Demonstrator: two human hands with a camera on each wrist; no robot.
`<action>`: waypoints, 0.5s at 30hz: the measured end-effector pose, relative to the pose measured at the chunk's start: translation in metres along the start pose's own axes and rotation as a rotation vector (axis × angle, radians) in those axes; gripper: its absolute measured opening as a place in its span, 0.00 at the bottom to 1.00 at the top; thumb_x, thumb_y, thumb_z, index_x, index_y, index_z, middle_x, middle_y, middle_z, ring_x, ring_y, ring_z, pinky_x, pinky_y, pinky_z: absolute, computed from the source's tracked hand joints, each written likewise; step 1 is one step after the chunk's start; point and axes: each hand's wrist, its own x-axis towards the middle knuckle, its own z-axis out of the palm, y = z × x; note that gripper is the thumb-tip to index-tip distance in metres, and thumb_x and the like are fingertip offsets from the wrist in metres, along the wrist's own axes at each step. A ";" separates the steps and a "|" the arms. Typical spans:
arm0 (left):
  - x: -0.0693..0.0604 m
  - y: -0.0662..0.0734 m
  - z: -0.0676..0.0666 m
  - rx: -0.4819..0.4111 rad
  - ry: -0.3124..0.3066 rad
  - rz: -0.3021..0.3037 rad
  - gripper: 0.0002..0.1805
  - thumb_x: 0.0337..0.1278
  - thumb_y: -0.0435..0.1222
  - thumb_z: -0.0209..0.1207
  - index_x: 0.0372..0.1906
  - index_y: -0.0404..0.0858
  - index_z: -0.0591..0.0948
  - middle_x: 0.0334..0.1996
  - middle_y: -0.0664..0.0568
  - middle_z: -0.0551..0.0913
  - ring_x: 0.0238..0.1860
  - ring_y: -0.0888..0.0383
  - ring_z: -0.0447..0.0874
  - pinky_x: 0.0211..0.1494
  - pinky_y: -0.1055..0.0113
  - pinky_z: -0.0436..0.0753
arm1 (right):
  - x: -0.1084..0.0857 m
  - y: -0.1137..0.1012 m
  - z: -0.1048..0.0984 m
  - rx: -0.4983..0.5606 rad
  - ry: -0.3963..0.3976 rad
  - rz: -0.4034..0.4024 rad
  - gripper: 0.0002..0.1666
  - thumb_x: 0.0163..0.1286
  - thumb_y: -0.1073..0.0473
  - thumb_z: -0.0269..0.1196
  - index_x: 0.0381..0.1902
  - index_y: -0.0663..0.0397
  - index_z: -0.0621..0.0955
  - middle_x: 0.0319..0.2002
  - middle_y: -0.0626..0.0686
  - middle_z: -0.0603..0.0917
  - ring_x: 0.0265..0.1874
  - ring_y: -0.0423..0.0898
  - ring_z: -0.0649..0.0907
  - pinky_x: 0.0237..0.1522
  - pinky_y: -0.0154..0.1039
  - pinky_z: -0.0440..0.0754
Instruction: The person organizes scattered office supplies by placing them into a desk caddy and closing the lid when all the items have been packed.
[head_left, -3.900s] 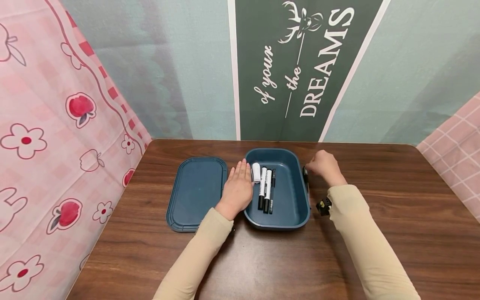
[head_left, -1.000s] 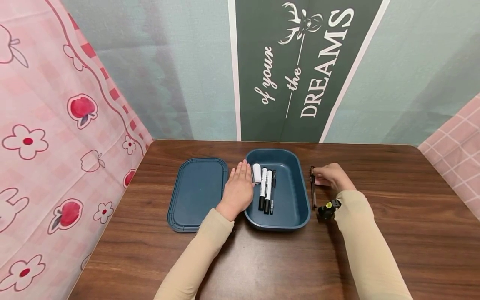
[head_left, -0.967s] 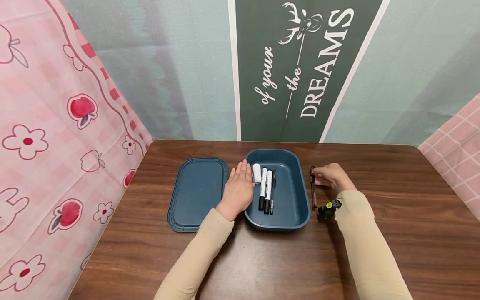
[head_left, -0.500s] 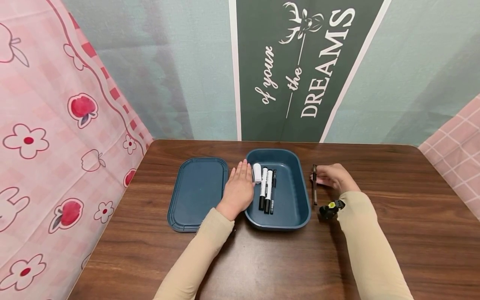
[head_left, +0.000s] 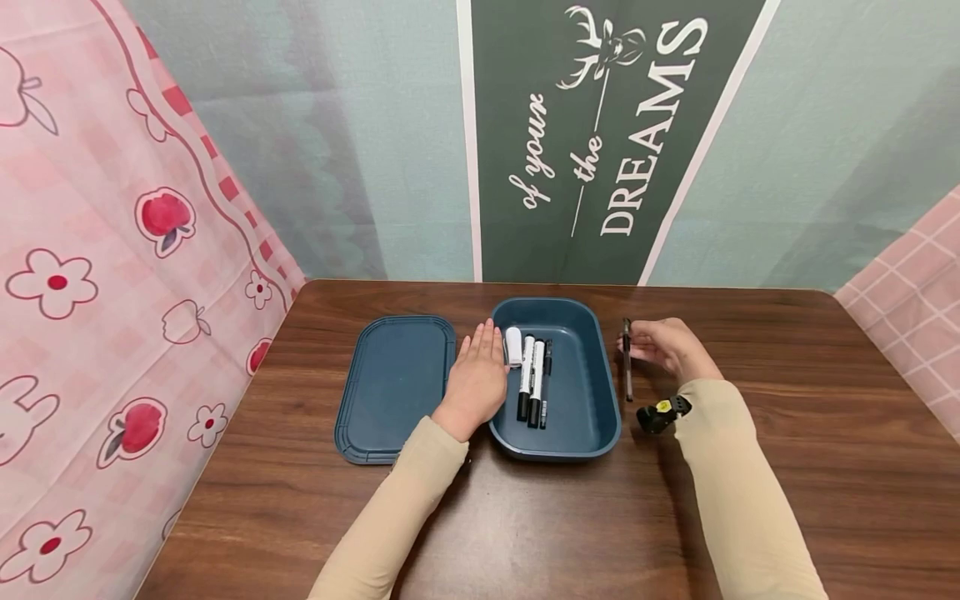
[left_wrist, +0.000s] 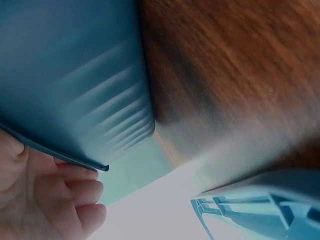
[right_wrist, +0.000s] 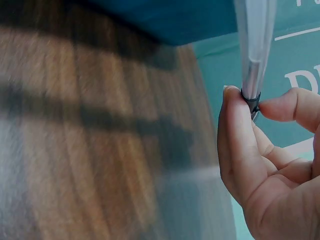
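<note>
Nearest, two cream sleeves (head_left: pixel 408 500) are slanting over the brown wooden table (head_left: pixel 525 533). To the left, a dark blue lid (head_left: pixel 397 383) is lying flat. Beside it the person's left hand (head_left: pixel 474 379) is resting against the left rim of a blue box (head_left: pixel 585 408), fingers extended and close together, gripping nothing. Inside the box, two white markers (head_left: pixel 536 367) with black ends are lying side by side, a slim pen (head_left: pixel 545 400) next to them and a short white object (head_left: pixel 513 346) by the left fingertips. Just off the box's right side, the right hand (head_left: pixel 667 346) is pinching a dark pen (head_left: pixel 627 379) between thumb and fingers. Farther back, a blue-green curtain (head_left: pixel 307 150) is hanging, "DREAMS" showing on its dark panel (head_left: pixel 540 50).
</note>
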 end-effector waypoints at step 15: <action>0.000 0.000 0.000 -0.005 -0.006 -0.002 0.31 0.73 0.42 0.43 0.71 0.27 0.54 0.72 0.37 0.49 0.73 0.47 0.45 0.73 0.57 0.50 | -0.004 -0.020 0.027 0.045 -0.057 -0.048 0.17 0.65 0.73 0.49 0.22 0.60 0.80 0.21 0.52 0.84 0.23 0.41 0.85 0.30 0.31 0.83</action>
